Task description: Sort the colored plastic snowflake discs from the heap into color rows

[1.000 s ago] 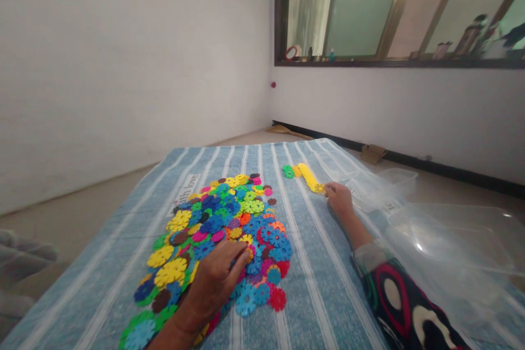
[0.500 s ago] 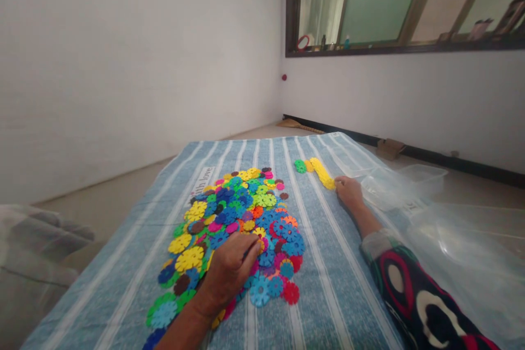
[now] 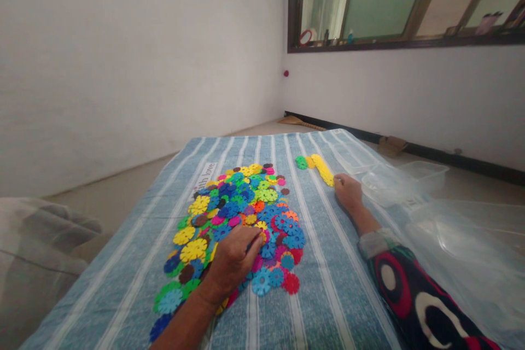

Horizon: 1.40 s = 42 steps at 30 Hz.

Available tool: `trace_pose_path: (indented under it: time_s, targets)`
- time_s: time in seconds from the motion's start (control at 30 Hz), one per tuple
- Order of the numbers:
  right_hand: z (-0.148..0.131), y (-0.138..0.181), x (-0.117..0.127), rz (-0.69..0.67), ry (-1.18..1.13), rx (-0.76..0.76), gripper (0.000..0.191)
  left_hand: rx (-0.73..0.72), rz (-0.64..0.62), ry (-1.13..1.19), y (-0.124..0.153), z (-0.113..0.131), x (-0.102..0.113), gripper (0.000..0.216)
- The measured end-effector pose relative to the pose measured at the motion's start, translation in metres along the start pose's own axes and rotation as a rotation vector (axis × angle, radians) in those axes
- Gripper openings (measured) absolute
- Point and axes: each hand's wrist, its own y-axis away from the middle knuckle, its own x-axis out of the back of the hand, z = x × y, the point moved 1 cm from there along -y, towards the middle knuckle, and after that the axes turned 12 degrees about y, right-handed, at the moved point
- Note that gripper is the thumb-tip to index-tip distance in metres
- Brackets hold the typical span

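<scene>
My left hand (image 3: 237, 256) reaches over a spread pile of flower-shaped plastic discs (image 3: 231, 208) in many colours. Its thumb and fingers are pinched together beside a small yellow-orange disc (image 3: 261, 226); whether they grip a piece is hidden. Off to the right, my right hand (image 3: 348, 192) rests on the cloth with its fingers closed at the near end of an overlapping row of yellow discs (image 3: 322, 169). The fingertips meet the last yellow disc there. An orange-yellow disc (image 3: 310, 162) and a green disc (image 3: 301, 162) lie beside the row's far end.
A blue-and-white striped cloth (image 3: 164, 186) covers the table. Clear plastic containers (image 3: 426, 174) stand along the right side, near my right arm. A white wall (image 3: 143, 54) rises on the left, and a window (image 3: 385, 0) is at the back right.
The view has shifted slightly. Both hands stay in nearly the same places, the left pinched over the pile and the right at the end of the yellow row.
</scene>
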Motion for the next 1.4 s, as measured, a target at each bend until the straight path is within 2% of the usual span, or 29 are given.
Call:
trace_pose_path:
  time_s: [0.1,0.17,0.3,0.4,0.53,0.77,0.97,1.13,1.4]
  targets:
    - [-0.016,0.008,0.003,0.016,-0.121,0.105,0.03,-0.017,0.005,-0.006,-0.001,0.001,0.0,0.012]
    - [-0.031,0.016,0.007,-0.067,-0.249,0.247,0.028,-0.021,0.007,-0.015,-0.001,0.001,0.0,0.012]
    - [-0.06,0.033,0.018,-0.466,-0.474,0.511,0.03,-0.011,-0.007,-0.04,0.0,0.0,0.0,0.012]
    - [-0.076,0.043,0.025,-0.742,-0.563,0.622,0.037,-0.001,-0.022,-0.04,-0.001,0.003,0.002,0.013]
    - [-0.087,0.051,0.03,-0.938,-0.575,0.654,0.045,-0.008,-0.055,-0.009,-0.005,0.009,0.003,0.012]
    - [-0.091,0.056,0.03,-1.021,-0.593,0.662,0.047,-0.02,-0.102,0.033,-0.004,0.013,0.001,0.013]
    - [-0.093,0.056,0.03,-0.957,-0.528,0.678,0.038,0.012,-0.171,-0.036,-0.001,0.011,-0.002,0.011]
    - [-0.093,0.056,0.029,-0.955,-0.542,0.664,0.035,0.031,-0.203,-0.039,0.001,0.008,-0.004,0.022]
    - [-0.093,0.059,0.026,-1.172,-0.801,0.45,0.032,0.024,-0.158,-0.039,0.003,0.001,-0.007,0.024]
